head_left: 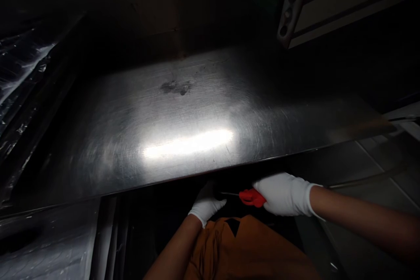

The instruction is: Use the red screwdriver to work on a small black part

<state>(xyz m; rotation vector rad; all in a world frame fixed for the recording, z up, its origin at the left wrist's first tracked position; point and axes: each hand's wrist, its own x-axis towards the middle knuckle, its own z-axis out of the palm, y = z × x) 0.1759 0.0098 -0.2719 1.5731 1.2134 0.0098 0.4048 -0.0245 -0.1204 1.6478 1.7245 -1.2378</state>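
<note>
A screwdriver with a red handle (252,197) is gripped in my gloved right hand (282,193), its thin metal shaft pointing left. Near the shaft's tip is my left hand (206,204), also in a white glove, with the thumb toward the tool. Its fingers curve up into deep shadow around something dark that I cannot make out. Both hands are low, close to my body, just below the front edge of a scratched metal table (197,113). Whether the shaft touches anything is lost in the dark.
Dark plastic-wrapped sheets (29,70) lean at the left of the table. Below them stands a stack of flat panels (49,240). A metal profile with a holed end plate (290,11) juts in at the upper right. Pale floor tiles (367,166) show at the right.
</note>
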